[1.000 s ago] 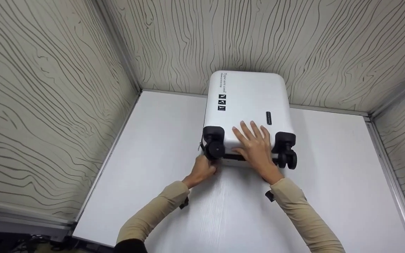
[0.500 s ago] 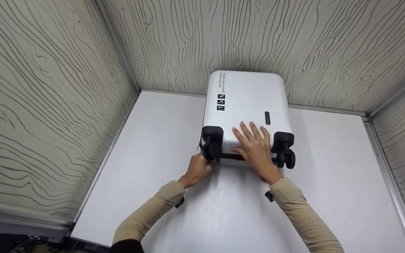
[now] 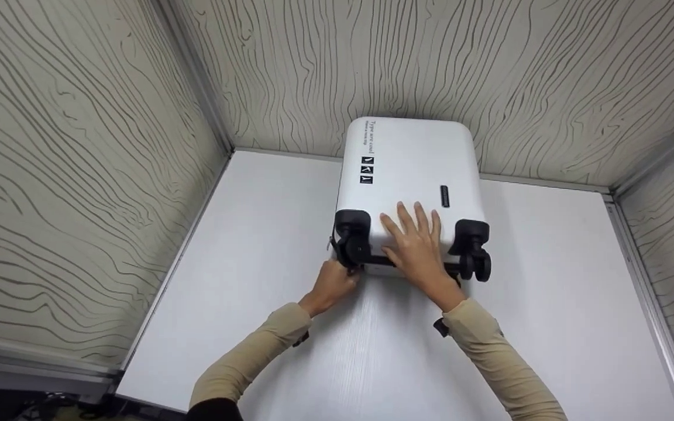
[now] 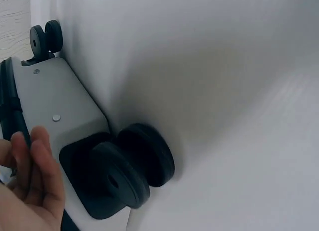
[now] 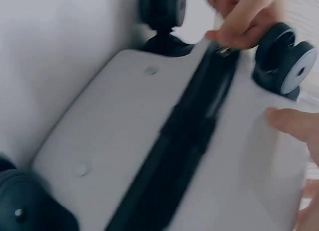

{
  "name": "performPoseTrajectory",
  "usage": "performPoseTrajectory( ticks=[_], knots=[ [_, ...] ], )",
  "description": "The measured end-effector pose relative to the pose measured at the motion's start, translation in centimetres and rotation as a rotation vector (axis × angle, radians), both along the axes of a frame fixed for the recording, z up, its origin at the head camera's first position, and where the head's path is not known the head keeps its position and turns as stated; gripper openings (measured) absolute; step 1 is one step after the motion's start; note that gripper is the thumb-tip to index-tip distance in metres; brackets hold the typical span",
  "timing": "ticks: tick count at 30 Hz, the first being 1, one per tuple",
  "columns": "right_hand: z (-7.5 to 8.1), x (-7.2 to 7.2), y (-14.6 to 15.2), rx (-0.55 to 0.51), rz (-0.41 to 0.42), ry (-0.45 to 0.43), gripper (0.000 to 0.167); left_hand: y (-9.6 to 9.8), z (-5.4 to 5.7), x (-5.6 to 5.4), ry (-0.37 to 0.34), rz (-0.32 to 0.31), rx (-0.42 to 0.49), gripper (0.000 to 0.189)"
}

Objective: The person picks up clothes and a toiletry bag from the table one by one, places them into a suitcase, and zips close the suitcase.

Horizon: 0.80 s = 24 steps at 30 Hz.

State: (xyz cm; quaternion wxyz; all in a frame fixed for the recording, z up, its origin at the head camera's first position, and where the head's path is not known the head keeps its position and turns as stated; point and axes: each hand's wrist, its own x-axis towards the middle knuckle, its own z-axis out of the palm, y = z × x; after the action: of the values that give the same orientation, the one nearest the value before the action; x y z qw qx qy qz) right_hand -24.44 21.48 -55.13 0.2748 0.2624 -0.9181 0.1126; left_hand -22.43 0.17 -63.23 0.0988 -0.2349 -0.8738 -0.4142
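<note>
A small white hard-shell suitcase point(image 3: 413, 155) lies on the white surface, its black wheels point(image 3: 475, 264) toward me. My right hand point(image 3: 418, 248) rests on the shell's near end, fingers spread and straight, thumb over the lower edge. Beside the left wheel point(image 3: 354, 247), my left hand point(image 3: 332, 286) has its fingers curled at the dark seam. The right wrist view shows it pinching a small metal zipper pull point(image 5: 224, 51) at the end of the black zipper band point(image 5: 187, 129). In the left wrist view, the curled fingers point(image 4: 47, 176) sit next to a double wheel point(image 4: 122, 176).
A wood-grain patterned wall point(image 3: 290, 70) stands right behind the suitcase, with similar panels point(image 3: 68, 175) at left and right. Metal rails point(image 3: 653, 304) edge the white surface point(image 3: 255, 234). Dark clutter point(image 3: 44, 403) shows at the lower left corner.
My right hand has slid slightly to the left on the shell. The left hand has shifted only a little and stays at the zipper. The suitcase looks nearly unmoved.
</note>
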Motion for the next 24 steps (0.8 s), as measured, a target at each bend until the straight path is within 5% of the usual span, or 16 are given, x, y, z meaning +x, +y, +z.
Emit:
performPoseTrajectory(
  ticks=[4, 9, 17, 24],
  knots=[
    [0.0, -0.1, -0.8, 0.058, 0.026, -0.013, 0.075, 0.0, 0.1, 0.1, 0.043, 0.03, -0.038, 0.012],
    [-0.5, -0.4, -1.1, 0.068, 0.013, 0.025, 0.082, -0.5, 0.1, -0.4, 0.225, 0.065, -0.22, 0.017],
    [-1.1, -0.5, -1.0, 0.013, 0.009, 0.064, 0.087, -1.2, -0.7, -1.0, 0.417, -0.091, -0.19, 0.02],
    [-1.3, -0.5, -1.0, -0.043, 0.026, 0.109, 0.082, -2.2, -0.5, -1.3, 0.459, -0.146, -0.257, 0.007]
  ],
)
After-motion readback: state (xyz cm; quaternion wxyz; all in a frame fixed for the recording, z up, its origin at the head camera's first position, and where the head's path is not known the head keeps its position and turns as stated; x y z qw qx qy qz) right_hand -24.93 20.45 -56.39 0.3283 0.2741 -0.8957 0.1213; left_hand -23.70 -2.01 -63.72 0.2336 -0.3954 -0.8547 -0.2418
